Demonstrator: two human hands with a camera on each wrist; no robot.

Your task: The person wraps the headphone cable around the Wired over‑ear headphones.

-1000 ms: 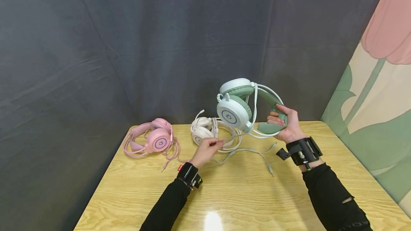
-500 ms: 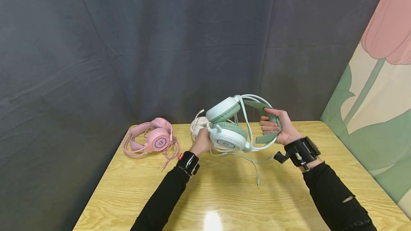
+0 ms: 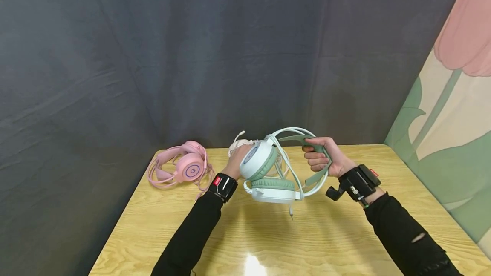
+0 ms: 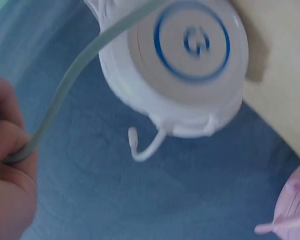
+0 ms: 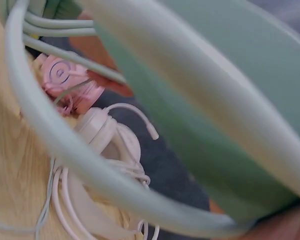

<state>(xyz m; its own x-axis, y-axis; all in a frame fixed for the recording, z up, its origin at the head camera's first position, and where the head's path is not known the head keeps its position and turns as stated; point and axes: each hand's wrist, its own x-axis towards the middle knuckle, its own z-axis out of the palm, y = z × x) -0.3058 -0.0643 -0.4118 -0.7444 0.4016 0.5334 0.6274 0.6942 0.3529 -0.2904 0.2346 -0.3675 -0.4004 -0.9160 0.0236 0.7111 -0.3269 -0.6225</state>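
Note:
My right hand grips the green headband of the white-and-green headphones, held up above the table. Their two ear cups face each other at the left, and strands of cable are wrapped around them. My left hand is partly hidden behind the upper ear cup in the head view. In the left wrist view its fingers curl around a grey-green cable. A plug hangs below the lower ear cup. White headphones with a mic boom lie behind, mostly covered in the head view.
Pink headphones with their cable lie at the left back of the wooden table. A dark curtain hangs behind the table's far edge. A flower-patterned panel stands along the right side.
The white-and-green headphones have come down and left, and their ear cups have tilted. My left hand has moved left and behind them with the cable, and the loose plug has been drawn leftward.

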